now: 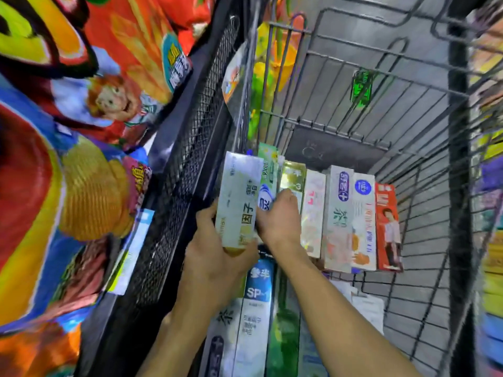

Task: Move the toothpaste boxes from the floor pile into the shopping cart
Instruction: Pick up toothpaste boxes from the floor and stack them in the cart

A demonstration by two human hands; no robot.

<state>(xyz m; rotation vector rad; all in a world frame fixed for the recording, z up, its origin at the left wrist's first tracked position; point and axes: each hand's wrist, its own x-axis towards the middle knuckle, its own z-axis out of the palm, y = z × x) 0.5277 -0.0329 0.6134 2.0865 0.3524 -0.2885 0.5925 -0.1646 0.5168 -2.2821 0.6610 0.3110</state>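
Inside the wire shopping cart (381, 126), several toothpaste boxes stand side by side in a row (351, 221), ending in a red box (388, 227) at the right. My left hand (217, 257) grips the bottom of a pale white-and-gold toothpaste box (239, 197), held upright at the row's left end. My right hand (277, 221) presses flat against the neighbouring green box (268, 172) and the gold one (292, 175). More boxes lie in the cart closer to me, among them a blue-and-white SP box (257, 308). The floor pile is out of view.
A black mesh rack (185, 164) rises right beside the cart's left wall. Bright cartoon-printed snack bags (81, 131) fill the shelves on the left. Stacked goods (492, 254) line the right edge. A green tag (360, 88) hangs on the cart's far wall.
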